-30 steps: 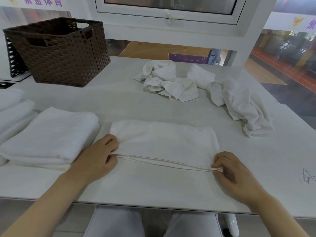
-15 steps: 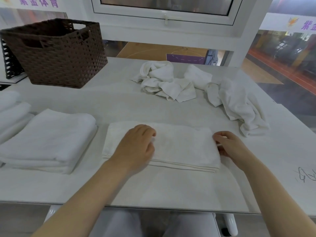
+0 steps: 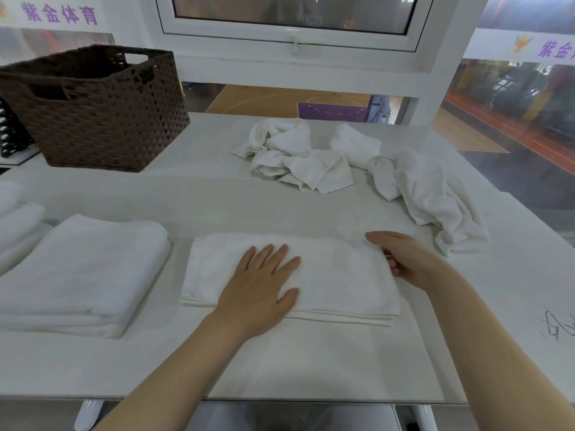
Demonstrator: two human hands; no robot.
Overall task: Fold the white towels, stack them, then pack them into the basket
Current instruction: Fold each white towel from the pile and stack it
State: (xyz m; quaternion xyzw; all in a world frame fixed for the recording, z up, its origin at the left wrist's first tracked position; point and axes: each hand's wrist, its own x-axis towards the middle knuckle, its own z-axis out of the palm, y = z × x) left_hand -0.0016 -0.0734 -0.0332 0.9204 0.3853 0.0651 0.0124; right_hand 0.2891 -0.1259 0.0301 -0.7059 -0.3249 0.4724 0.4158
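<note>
A folded white towel (image 3: 339,275) lies flat in front of me on the grey table (image 3: 311,362). My left hand (image 3: 258,287) rests flat on its left half, fingers spread. My right hand (image 3: 401,259) curls around the towel's right edge, fingers tucked under it. A stack of folded towels (image 3: 77,269) sits to the left. Two crumpled white towels lie further back: one in the middle (image 3: 298,157), one at the right (image 3: 429,194). The brown woven basket (image 3: 93,110) stands at the back left.
More folded white cloth (image 3: 15,213) shows at the left edge. A black perforated object (image 3: 12,132) stands behind the basket. A window frame and wall rise beyond the table's far edge. Pen marks (image 3: 557,328) are on the table at the right.
Both hands left the towel's near edge after folding it over. The left hand slid onto the top and flattened out; the right hand moved to the right edge.
</note>
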